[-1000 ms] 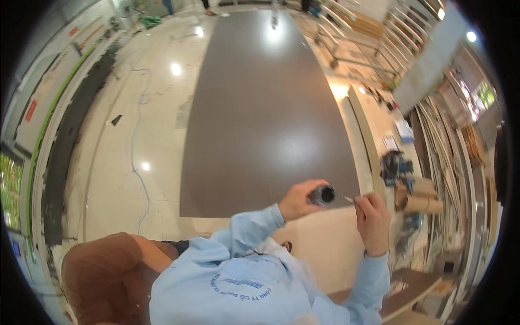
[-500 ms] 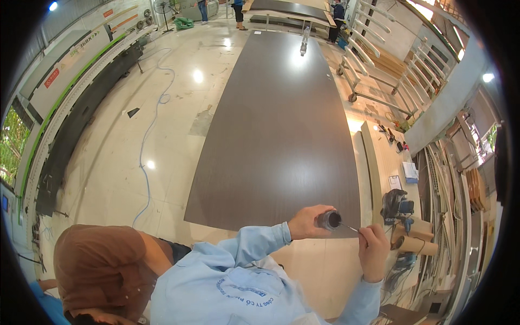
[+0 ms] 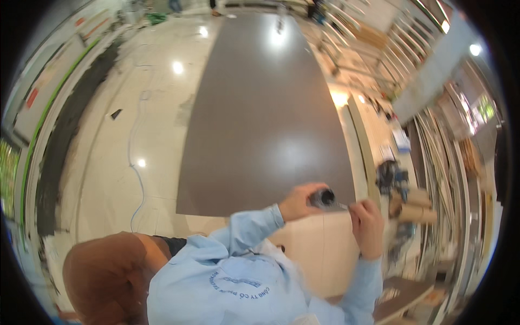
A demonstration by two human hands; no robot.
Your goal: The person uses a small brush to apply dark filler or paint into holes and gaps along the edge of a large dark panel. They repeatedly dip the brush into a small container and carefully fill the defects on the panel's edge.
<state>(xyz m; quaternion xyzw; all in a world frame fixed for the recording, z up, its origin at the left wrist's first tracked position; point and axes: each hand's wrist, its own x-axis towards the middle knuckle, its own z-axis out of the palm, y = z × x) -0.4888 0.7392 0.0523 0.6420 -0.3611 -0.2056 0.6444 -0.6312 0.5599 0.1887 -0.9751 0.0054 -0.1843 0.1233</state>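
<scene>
My left hand (image 3: pixel 296 203) is wrapped round a small dark jar (image 3: pixel 324 198), whose open round mouth tilts toward me and to the right. Between the fingers and thumb of my right hand (image 3: pixel 368 226) is pinched a thin light stick (image 3: pixel 342 206). Its far end meets the rim of the jar; whether it has a brush or other tip is hidden. Both hands are over the near edge of a long dark brown panel (image 3: pixel 265 124). Motion blurs the picture somewhat.
A person in a brown shirt (image 3: pixel 108 271) bends close at my left. Beyond lie a blue hose (image 3: pixel 138 184) on the floor and a long machine (image 3: pixel 81 108). On the right, a bench (image 3: pixel 360 135) bears tools and brown rolls (image 3: pixel 417 208); racks (image 3: pixel 379 54) stand farther back.
The head view has tipped downward, so the panel's far end sits higher in the picture. Both hands keep their grips on the jar and the stick, close together.
</scene>
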